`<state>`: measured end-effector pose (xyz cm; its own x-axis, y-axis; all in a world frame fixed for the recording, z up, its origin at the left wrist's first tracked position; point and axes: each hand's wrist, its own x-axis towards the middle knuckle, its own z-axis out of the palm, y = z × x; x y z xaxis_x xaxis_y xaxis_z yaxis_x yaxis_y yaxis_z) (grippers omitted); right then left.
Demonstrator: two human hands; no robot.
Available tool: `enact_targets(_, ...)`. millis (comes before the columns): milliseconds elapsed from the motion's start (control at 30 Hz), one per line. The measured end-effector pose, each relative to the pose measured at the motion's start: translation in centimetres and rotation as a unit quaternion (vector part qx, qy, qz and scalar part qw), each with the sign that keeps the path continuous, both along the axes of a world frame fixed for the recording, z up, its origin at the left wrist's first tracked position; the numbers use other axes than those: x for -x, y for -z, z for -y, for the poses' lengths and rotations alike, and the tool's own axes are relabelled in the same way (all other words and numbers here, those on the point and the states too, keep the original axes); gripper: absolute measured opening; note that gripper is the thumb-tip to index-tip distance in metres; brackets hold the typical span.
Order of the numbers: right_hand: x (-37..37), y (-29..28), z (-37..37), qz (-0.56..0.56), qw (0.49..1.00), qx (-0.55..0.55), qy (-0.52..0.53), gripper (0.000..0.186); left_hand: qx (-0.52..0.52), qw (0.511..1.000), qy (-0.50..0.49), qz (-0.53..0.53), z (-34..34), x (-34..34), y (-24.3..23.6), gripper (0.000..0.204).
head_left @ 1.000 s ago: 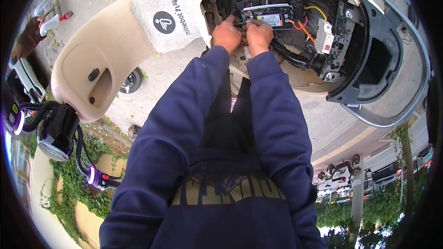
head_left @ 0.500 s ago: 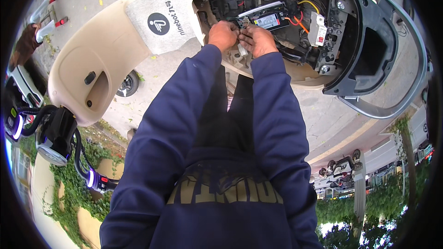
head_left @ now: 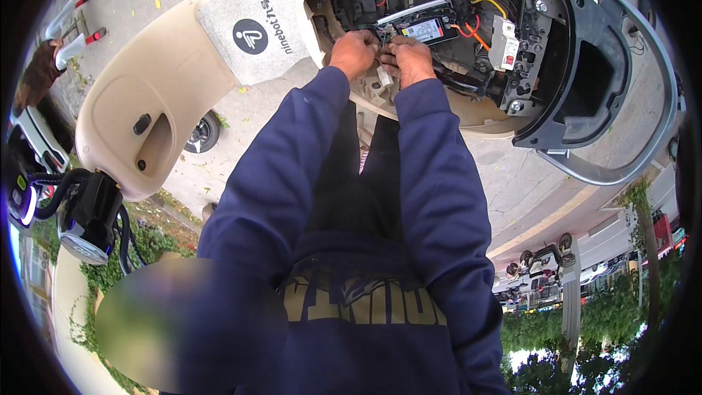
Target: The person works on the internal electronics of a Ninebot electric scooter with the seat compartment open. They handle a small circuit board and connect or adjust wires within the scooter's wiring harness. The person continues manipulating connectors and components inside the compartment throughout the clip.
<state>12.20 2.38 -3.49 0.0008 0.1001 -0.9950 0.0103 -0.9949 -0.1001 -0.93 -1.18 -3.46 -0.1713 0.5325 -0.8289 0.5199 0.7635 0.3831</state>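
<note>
Both my hands reach into the opened body of a cream electric scooter (head_left: 131,66). My left hand (head_left: 353,55) is closed in a pinch at the near side of the opening. Close beside it, my right hand (head_left: 411,60) is also pinched, its fingertips turned toward the left ones. Thin wires (head_left: 387,32) come out at the left end of a flat metal controller box (head_left: 424,31) and run down between my fingertips; the exact grip is partly hidden. Just below the fingers lies a white plastic connector (head_left: 383,77).
Orange and yellow cables lead toward a white circuit breaker (head_left: 503,45) on the right. A grey grab rail (head_left: 621,172) curves round the scooter's tail. Handlebars (head_left: 88,212) stand at the lower left. Another person's legs (head_left: 69,36) show at the far left.
My hands stay at nearly the same spot, with the right fingers slightly shifted and curled more. A blurred patch now covers the lower left of the view.
</note>
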Motion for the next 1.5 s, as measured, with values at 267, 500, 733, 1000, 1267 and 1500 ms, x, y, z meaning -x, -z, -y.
enact_targets(267,0.2,-0.3,-0.1,0.001,1.000,0.009,0.019,0.014,0.009,1.000,0.012,0.021,-0.1,0.1,0.1,0.021)
enact_targets(500,0.7,0.5,1.3,0.007,0.998,-0.050,0.039,0.010,0.017,0.998,-0.027,0.050,-0.4,0.1,-0.2,0.025)
enact_targets(733,1.5,-3.9,1.3,0.058,0.978,-0.097,0.174,0.013,-0.055,0.971,-0.130,0.194,1.3,-0.4,-0.7,0.019)
enact_targets(1000,0.2,-5.4,1.8,0.126,0.943,-0.109,0.287,0.014,-0.035,0.981,-0.040,0.186,0.0,-1.4,-4.4,0.018)
enact_targets(1267,-2.9,-6.0,-2.6,0.130,0.976,-0.165,0.060,0.014,0.008,0.958,-0.182,0.222,0.2,-1.8,-5.7,0.018)
enact_targets(1500,-2.0,-7.3,1.9,0.038,0.998,-0.052,-0.011,0.015,0.006,0.961,-0.160,0.225,1.0,-1.3,-4.7,0.021)
